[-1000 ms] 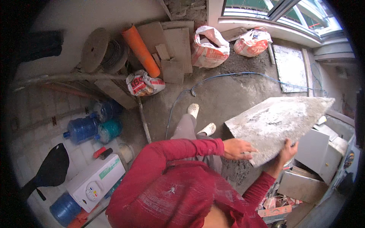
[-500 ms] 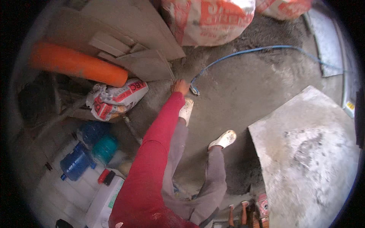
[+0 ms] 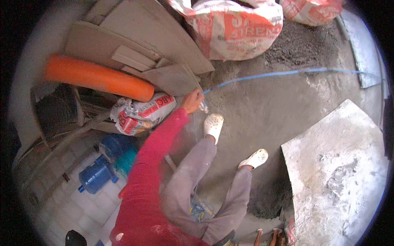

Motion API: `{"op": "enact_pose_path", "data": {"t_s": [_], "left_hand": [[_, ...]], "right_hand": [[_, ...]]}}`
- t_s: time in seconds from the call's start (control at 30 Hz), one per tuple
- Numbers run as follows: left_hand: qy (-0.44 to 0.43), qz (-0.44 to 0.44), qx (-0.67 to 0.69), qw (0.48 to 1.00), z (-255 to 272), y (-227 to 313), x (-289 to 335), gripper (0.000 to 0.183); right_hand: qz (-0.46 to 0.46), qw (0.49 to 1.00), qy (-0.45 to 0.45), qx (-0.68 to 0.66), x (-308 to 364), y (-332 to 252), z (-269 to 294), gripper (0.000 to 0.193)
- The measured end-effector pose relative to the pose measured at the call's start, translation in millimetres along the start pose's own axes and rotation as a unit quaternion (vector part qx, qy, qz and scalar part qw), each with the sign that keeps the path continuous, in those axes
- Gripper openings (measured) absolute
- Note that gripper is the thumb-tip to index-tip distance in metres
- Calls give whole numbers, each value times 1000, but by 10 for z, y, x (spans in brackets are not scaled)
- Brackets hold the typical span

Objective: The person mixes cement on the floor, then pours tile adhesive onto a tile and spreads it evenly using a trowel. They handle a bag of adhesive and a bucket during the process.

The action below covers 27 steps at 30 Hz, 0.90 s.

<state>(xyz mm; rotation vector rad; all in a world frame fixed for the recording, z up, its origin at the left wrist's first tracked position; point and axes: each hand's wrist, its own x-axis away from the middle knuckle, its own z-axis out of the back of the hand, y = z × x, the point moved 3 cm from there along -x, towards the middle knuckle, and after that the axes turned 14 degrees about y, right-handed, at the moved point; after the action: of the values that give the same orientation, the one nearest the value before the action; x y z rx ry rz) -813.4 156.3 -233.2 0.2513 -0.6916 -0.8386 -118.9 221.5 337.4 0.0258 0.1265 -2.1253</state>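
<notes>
My left hand (image 3: 192, 101), at the end of a red sleeve, is closed on a thin blue hose (image 3: 266, 74) close to its pale end piece (image 3: 204, 107). That end hangs just below my fingers, above the white clog (image 3: 213, 124) on my left foot. From my hand the hose runs right in a long arc across the grey concrete floor (image 3: 242, 110). My right hand is out of the picture.
Flat grey boards (image 3: 139, 37) lean at the upper left beside an orange pipe (image 3: 98, 78) and a crumpled sack (image 3: 143, 112). Large red-and-white sacks (image 3: 238, 30) stand at the top. A cement-smeared sheet (image 3: 336, 164) lies right. Blue water jugs (image 3: 97, 175) are lower left.
My left hand has taken hold of the blue hose near its end and lifted it off the floor. The view has shifted, so most things appear further right and lower.
</notes>
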Motion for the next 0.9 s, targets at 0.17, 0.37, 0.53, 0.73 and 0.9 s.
{"op": "enact_pose_path", "data": {"t_s": [0.17, 0.37, 0.53, 0.73, 0.9], "left_hand": [[9, 16, 388, 921, 1286, 9, -504, 42], [116, 73, 270, 953, 1819, 295, -975, 73], [173, -67, -100, 978, 1647, 444, -953, 84], [84, -107, -279, 951, 1642, 374, -932, 82], [0, -228, -284, 931, 1510, 520, -642, 59]], "right_hand": [[-6, 1000, 4, -18, -40, 77, 41, 58], [-20, 999, 15, -28, 0, 129, 143, 60], [-31, 998, 38, -30, 71, 217, 344, 61], [-37, 998, 49, -24, 104, 250, 566, 62], [-44, 998, 50, -19, 118, 201, 706, 63]]}}
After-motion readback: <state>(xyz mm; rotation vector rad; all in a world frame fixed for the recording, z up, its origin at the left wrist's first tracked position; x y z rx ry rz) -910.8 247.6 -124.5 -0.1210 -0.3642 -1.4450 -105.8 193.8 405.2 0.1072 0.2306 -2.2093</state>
